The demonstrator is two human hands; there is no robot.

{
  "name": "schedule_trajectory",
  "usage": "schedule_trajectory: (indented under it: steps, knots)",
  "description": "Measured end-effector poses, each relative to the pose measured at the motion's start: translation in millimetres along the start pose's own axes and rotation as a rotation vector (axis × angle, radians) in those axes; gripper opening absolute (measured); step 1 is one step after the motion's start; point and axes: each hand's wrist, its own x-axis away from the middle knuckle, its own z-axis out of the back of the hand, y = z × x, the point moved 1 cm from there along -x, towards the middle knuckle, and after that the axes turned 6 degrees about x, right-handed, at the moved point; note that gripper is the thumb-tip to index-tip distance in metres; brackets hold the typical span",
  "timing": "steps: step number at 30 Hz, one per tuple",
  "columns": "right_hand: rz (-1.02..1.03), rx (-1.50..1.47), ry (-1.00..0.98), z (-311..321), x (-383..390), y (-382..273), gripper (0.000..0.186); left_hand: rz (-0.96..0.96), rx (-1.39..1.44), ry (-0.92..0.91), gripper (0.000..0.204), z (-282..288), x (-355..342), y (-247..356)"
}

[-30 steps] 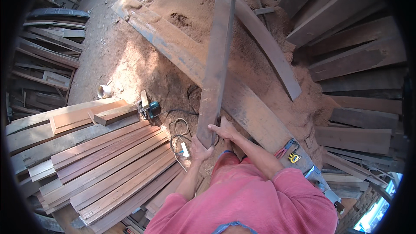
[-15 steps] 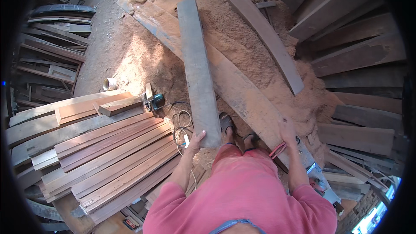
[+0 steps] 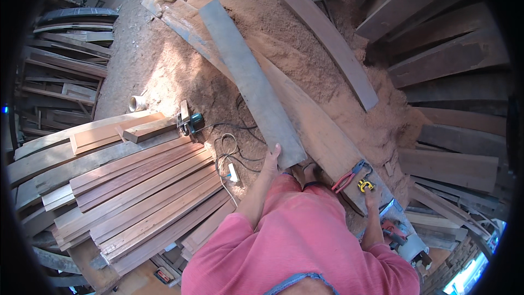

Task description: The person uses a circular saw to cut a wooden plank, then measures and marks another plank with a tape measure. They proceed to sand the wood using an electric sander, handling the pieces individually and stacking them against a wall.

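My left hand [image 3: 271, 159] grips the near end of a long grey plank [image 3: 252, 84], thumb on top and fingers hidden at its edge. This plank lies slantwise across a wider, sawdust-covered board [image 3: 327, 136]. At the near right end of that board, my right hand [image 3: 373, 198] is closed on a yellow and black tape measure [image 3: 365, 186]. Just left of the tape measure, red-handled pincers [image 3: 343, 182] rest on the wide board.
On the left are stacked reddish planks [image 3: 147, 186], with a green power tool [image 3: 191, 123] and coiled cable [image 3: 225, 145] beside them. A curved board [image 3: 327, 38] lies on sawdust [image 3: 284, 54]. Dark boards [image 3: 447, 60] lean at right. A red power tool [image 3: 393, 230] sits near my right forearm.
The grey plank's near end has swung right with my left hand, and its far end has shifted left. My right hand has drawn nearer to me and now holds the tape measure.
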Motion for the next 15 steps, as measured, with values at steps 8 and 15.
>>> schedule_trajectory:
  steps: [8,15]
  knots:
    - [0.075,0.184,-0.157,41.3,48.6,-100.9,0.09,-0.407,-0.876,0.156,0.086,-4.9,17.6,32.2]
    - [0.053,-0.057,-0.186,32.1,19.2,-55.5,0.077,-0.66,-1.791,0.236,0.087,-56.0,58.4,48.6]
